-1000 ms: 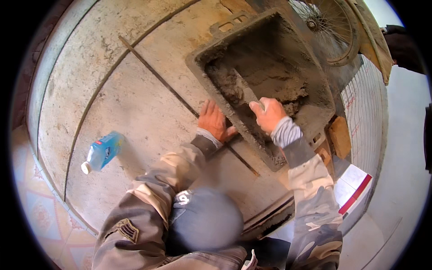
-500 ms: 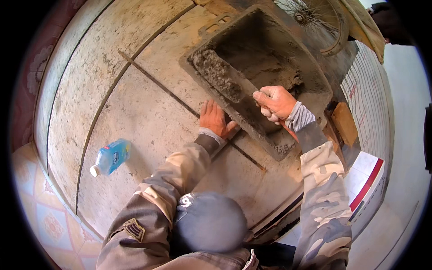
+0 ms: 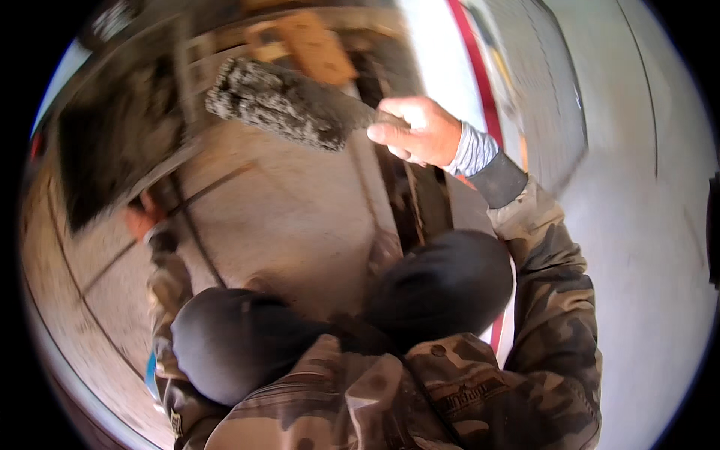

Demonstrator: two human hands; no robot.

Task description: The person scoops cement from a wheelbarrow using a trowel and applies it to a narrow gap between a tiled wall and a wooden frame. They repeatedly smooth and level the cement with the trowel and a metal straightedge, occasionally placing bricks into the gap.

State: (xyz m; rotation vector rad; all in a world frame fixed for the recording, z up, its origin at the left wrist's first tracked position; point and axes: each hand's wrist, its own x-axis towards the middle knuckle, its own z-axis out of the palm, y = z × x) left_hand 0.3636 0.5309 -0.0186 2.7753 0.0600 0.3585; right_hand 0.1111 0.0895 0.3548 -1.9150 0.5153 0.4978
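In my right hand (image 3: 421, 133) is the handle of a trowel (image 3: 346, 112), held up over the floor. Wet grey mortar (image 3: 274, 105) lies heaped along its blade. My left hand (image 3: 145, 217) is down at the near edge of the dark mortar tub (image 3: 161, 169), smeared by motion, so its fingers cannot be made out. Whether it touches the tub or only the floor beside it is unclear. The tub stands at the upper left with dark mortar smeared inside.
An orange-brown block (image 3: 319, 49) lies beyond the trowel. Thin dark strips (image 3: 217, 181) cross on the dusty floor slabs (image 3: 300, 202). A dark gap (image 3: 412, 195) runs along the right side, near a white, red-striped panel (image 3: 442, 52). Part of a blue bottle (image 3: 151, 375) shows beside my left sleeve.
My view has swung right, so the tub now appears at the upper left. The loaded trowel has come out of the tub in my right hand and over the floor.
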